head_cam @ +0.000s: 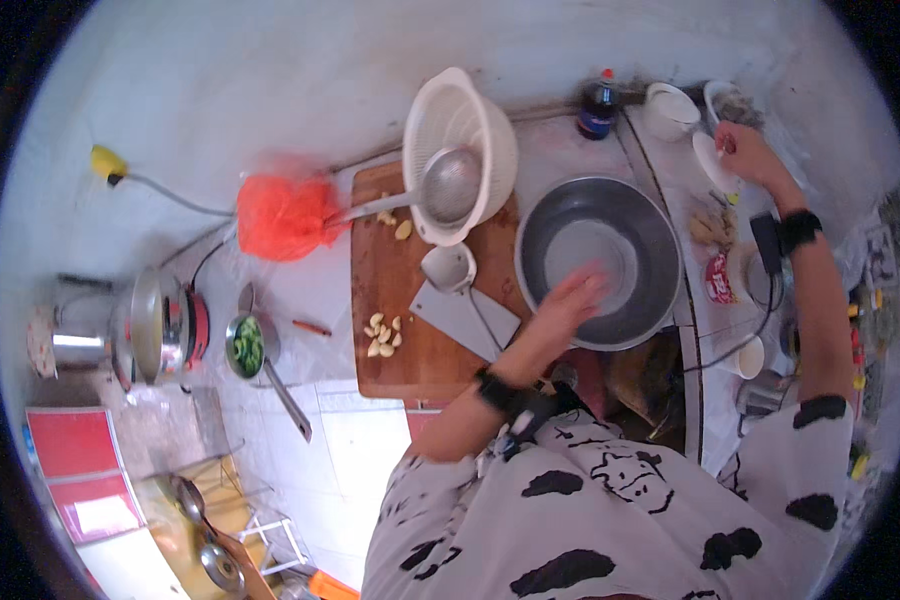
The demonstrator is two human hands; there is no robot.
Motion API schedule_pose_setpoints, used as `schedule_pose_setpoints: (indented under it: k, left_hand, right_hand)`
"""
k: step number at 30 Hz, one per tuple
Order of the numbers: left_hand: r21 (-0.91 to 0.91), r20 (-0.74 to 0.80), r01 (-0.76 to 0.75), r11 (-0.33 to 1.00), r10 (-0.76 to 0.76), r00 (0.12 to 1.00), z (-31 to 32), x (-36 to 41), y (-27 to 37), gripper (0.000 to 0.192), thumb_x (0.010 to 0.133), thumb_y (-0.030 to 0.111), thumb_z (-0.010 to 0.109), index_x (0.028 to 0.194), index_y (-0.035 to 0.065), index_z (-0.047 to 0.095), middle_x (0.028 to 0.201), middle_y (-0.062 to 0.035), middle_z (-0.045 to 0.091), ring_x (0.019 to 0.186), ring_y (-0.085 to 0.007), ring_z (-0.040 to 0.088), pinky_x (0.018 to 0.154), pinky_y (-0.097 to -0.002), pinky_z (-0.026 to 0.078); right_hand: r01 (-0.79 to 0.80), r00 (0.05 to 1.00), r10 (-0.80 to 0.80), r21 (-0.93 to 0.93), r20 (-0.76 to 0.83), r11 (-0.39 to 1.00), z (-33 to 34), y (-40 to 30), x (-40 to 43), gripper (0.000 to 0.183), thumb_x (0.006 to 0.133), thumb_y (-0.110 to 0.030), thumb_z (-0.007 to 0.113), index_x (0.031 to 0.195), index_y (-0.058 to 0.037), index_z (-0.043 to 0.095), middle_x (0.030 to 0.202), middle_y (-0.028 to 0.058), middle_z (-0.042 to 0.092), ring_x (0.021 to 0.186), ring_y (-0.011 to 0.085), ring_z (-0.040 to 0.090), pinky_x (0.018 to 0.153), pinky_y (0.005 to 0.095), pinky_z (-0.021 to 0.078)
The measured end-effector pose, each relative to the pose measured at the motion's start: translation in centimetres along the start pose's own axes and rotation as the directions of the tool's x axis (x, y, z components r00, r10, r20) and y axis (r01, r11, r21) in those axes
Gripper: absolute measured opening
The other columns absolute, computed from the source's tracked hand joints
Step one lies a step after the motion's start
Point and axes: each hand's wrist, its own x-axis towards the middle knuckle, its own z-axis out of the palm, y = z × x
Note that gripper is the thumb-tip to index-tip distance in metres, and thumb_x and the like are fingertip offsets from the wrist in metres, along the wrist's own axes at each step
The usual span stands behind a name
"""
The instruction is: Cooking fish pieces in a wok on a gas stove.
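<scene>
My left hand (574,297), blurred by motion, is over the near left part of a large grey metal basin (645,225). Its fingers are stretched out and hold nothing I can see. My right hand (750,156) reaches to the back right, fingers curled beside a white dish or lid (711,163). A small dark red thing (726,141) shows at its fingers; whether they grip it or the white dish is unclear. Just beyond is a white bowl (716,97) with greyish contents. Left of the basin, a wooden cutting board (390,277) carries a cleaver (450,319) and peeled garlic cloves (382,335).
A cream colander (499,172) holds a metal strainer (450,187). The ladle (448,268) lies across the cleaver. An orange-red plastic bag (285,217), a pan of cut greens (247,346) and a pot (148,326) stand left. A dark bottle (597,109) stands behind the basin.
</scene>
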Motion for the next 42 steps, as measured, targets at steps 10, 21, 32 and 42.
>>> schedule_pose_setpoints:
  k: [10,21,32,42]
  left_hand:
    - [-0.139,-0.144,-0.185,0.973,0.165,0.976,-2.6,-0.5,0.3,0.029,0.09,0.019,0.041,0.111,0.0008,0.049,0.108,-0.0109,0.055,0.101,-0.0236,0.053,0.088,-0.0404,0.043]
    - [0.259,0.064,0.049,0.965,-0.068,0.996,-7.9,-5.3,2.3,0.04,0.087,0.019,0.05,0.123,0.0058,0.037,0.118,-0.0122,0.049,0.102,-0.0234,0.052,0.079,-0.0338,0.048]
    - [0.53,0.347,0.219,0.819,-0.445,0.826,1.8,-8.3,-9.2,0.036,0.085,0.017,0.051,0.118,0.0058,0.043,0.112,-0.011,0.053,0.092,-0.0203,0.056,0.071,-0.0301,0.048]
    - [0.694,0.304,0.219,0.686,-0.555,0.774,7.8,-19.4,-21.7,0.037,0.086,0.016,0.051,0.12,0.0049,0.041,0.111,-0.0105,0.053,0.09,-0.0209,0.056,0.068,-0.0319,0.05]
  right_hand:
    - [0.293,0.944,-0.327,0.336,0.047,0.895,8.4,-21.0,-7.8,0.032,0.058,-0.023,0.067,0.08,-0.0038,0.057,0.08,0.0141,0.054,0.076,0.0318,0.052,0.064,0.0408,0.0422]
    - [0.048,0.968,0.055,0.392,-0.245,0.919,14.4,-21.7,-21.5,0.022,0.066,-0.018,0.058,0.079,0.0,0.056,0.081,0.0187,0.057,0.077,0.0374,0.058,0.064,0.0462,0.0476]
    - [-0.641,0.57,0.812,0.55,-0.125,0.535,17.6,-20.7,-61.8,0.02,0.074,-0.021,0.053,0.081,-0.0031,0.059,0.081,0.0151,0.059,0.076,0.0312,0.057,0.067,0.0393,0.0449]
    - [-0.654,-0.629,0.743,0.672,-0.227,-0.348,29.6,-21.0,-106.3,0.032,0.079,-0.028,0.057,0.103,-0.0074,0.059,0.093,0.0169,0.06,0.089,0.0323,0.057,0.079,0.038,0.0456]
